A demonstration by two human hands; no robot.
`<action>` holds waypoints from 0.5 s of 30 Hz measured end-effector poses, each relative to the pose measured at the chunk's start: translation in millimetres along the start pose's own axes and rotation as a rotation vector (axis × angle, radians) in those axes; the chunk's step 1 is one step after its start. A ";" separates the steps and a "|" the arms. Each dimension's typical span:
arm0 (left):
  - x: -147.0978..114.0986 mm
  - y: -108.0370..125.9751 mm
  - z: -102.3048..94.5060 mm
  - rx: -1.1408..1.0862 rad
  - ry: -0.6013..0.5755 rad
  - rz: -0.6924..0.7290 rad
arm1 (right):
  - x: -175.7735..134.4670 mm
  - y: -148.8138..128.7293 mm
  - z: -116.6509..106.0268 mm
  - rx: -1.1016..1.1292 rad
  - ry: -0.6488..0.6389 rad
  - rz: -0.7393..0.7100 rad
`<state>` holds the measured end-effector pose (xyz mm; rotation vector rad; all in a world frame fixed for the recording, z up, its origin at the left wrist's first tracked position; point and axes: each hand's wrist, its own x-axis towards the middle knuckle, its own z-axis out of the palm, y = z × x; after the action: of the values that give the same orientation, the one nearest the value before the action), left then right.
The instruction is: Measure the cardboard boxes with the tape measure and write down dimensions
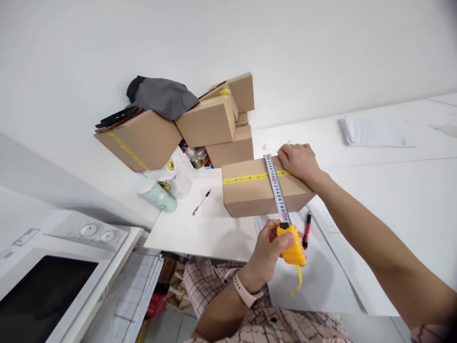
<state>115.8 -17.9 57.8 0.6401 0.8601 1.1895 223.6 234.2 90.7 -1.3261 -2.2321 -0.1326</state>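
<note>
My left hand (266,252), with a pale watch on its wrist, is closed around a yellow tape measure (293,247) near the table's front edge. From its case the metal tape blade (277,190) runs out across the top of a brown cardboard box (246,193), up to the far edge. The box is sealed with yellow printed tape (250,178) along its length. Bent over the box's far right edge, my right hand (300,161) grips it, its fingertips partly hidden. A yellow strap (297,281) dangles from the case.
A red-and-black marker (306,231) lies right of the tape measure, a pen (202,202) left of the box. Several cardboard boxes (207,124) are stacked behind, beside a mint green bottle (159,196). A microwave (50,281) stands at lower left; papers (374,131) lie back right.
</note>
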 end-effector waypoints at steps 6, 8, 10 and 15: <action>-4.0 -2.5 1.2 -0.010 0.011 -0.007 | -1.4 3.2 -1.7 0.169 -0.039 -0.237; -3.9 -2.0 1.4 -0.012 0.017 -0.010 | -0.7 4.4 -1.0 0.158 -0.067 -0.245; -3.7 -1.1 1.3 -0.014 0.016 -0.009 | 0.5 5.6 0.3 0.151 -0.080 -0.239; -0.9 2.0 0.1 -0.007 -0.007 0.001 | 3.7 8.1 4.1 0.144 -0.098 -0.211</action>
<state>114.7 -18.2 59.7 0.6391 0.8497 1.1901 227.4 242.6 87.6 -1.0399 -2.4116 0.0182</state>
